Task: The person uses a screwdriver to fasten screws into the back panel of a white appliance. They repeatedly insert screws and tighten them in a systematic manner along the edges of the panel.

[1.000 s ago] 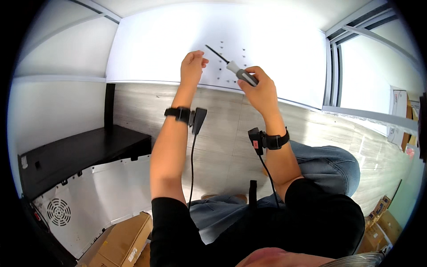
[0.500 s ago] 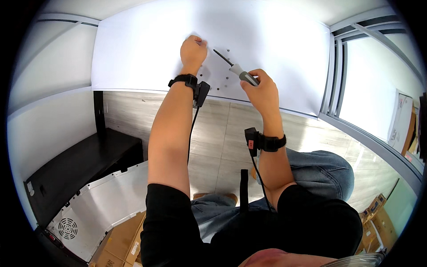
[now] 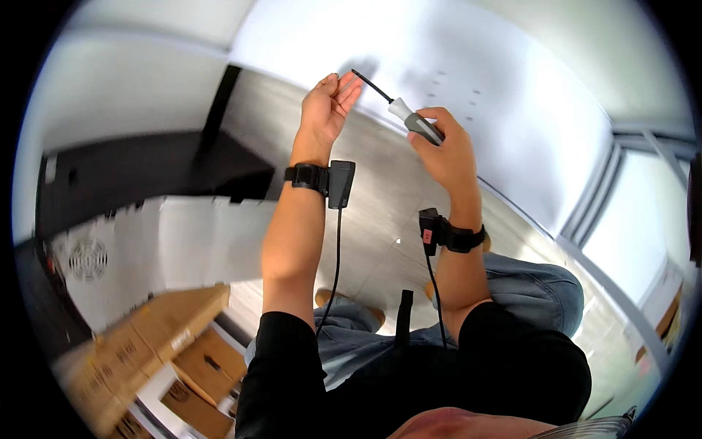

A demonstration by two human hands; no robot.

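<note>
In my right hand (image 3: 448, 150) is a screwdriver (image 3: 415, 119) with a grey handle and a dark shaft. The shaft slants up and to the left, its tip beside the fingers of my left hand (image 3: 324, 111). My left thumb and forefinger look pinched together, while the other fingers stretch out toward the tip. Whatever sits in that pinch is too small to make out. Several small dark screw-like pieces (image 3: 475, 92) lie on the white tabletop (image 3: 526, 110), beyond the screwdriver. They are blurred.
A black bench-like unit (image 3: 146, 168) stands at the left, with a pale metal panel (image 3: 175, 234) in front of it. Cardboard boxes (image 3: 146, 336) are stacked at the lower left. A metal frame (image 3: 621, 278) borders the right side. Both wrists carry black strapped devices with cables.
My view has turned left, swinging the table to the upper right. My left hand has lifted off the tabletop, turned and partly unfolded its fingers. The screwdriver tip is now close to it.
</note>
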